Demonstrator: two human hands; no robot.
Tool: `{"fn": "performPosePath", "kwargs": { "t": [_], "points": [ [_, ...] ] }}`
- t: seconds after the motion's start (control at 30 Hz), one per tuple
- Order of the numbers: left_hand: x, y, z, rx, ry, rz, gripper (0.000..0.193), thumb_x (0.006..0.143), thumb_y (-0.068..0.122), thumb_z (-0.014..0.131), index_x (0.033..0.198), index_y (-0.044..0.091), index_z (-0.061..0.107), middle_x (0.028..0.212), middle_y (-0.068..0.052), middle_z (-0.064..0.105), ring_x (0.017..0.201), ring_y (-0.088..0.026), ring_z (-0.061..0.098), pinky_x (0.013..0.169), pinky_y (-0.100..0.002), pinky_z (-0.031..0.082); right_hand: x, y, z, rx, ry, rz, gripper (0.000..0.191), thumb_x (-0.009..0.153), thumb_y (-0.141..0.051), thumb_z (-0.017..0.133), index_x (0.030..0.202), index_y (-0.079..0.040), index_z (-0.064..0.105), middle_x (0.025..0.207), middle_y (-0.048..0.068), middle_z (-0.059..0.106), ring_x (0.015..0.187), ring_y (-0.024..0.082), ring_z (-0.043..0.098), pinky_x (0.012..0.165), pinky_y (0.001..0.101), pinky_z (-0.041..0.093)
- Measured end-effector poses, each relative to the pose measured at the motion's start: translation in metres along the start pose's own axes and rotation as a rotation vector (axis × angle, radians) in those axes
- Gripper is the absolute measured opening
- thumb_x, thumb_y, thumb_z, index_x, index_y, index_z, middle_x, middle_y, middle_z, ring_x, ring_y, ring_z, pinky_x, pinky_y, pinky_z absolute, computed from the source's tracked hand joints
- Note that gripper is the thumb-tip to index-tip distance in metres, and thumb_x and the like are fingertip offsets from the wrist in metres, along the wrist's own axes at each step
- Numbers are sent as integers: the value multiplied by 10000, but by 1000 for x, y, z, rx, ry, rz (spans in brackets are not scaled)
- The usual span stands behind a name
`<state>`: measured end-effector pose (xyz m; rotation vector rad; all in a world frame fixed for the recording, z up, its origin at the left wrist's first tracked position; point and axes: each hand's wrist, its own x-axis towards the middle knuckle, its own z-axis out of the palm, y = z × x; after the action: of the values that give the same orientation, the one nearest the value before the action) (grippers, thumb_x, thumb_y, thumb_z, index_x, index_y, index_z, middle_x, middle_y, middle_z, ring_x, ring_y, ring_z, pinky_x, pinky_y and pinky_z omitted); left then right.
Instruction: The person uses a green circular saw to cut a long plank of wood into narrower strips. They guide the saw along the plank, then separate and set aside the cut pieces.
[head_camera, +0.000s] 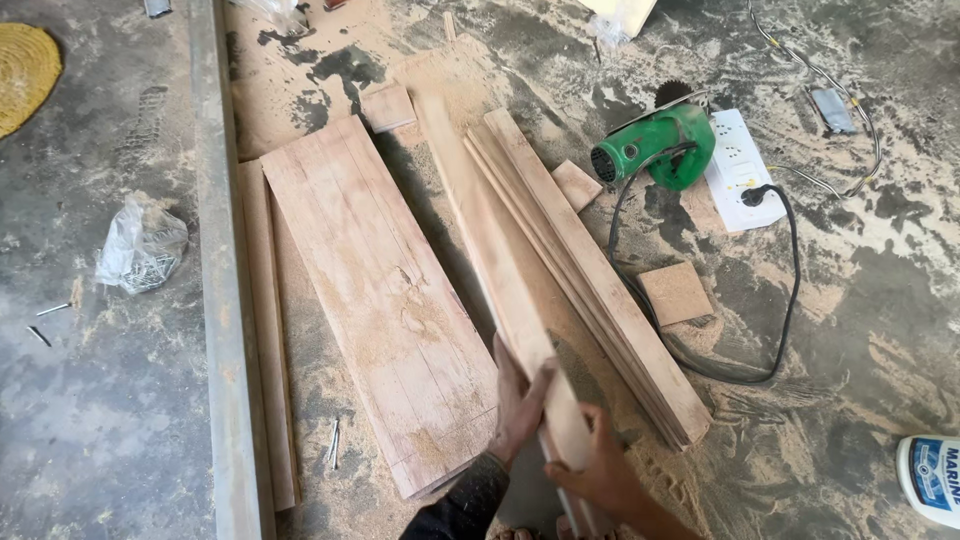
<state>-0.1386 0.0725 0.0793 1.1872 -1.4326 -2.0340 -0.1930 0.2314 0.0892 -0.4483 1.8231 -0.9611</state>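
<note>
Head view: both hands grip one long, smooth wooden strip near its close end, the left hand with fingers wrapped around its left edge and the right hand closed around it from below, the strip angled up over a dusty concrete floor thick with sawdust. Beside it lie one broad, pale, rectangular board, a stack of narrow slats, two small square offcuts, one green circular saw with a black cord and one white power strip

Carpentry workshop: sawdust-strewn floor, planks, circular saw (green).
</note>
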Motion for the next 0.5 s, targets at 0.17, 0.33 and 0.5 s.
{"fn": "performPosePath", "kwargs": {
  "t": [0.17,0.33,0.5],
  "points": [
    [18,44,-15,399,-94,361,957,961,468,601,1634,65,53,1563,-224,439,1332,-341,562,1053,-554,506,32,-36,-69,-131,145,-39,1078,647,-334,876,1483,-160,218,1356,313,528,1019,425,723,736,554,683],
    [4,35,-53,407,93,391,751,988,441,561,1587,82,285,1498,-178,530,1341,-296,558,1062,-520,490,73,-46,-146,-673,219,30,1137,686,-500,825,1585,-154,222,1514,249,472,1133,468,631,962,557,537],
    [-3,14,-91,420,258,397,670,992,425,540,1542,86,362,1440,-147,588,1280,-258,598,1041,-476,528,98,-12,-154,-858,310,42,1332,636,-655,826,1618,-116,104,1662,202,241,1465,413,367,1212,596,267]
  ]
}}
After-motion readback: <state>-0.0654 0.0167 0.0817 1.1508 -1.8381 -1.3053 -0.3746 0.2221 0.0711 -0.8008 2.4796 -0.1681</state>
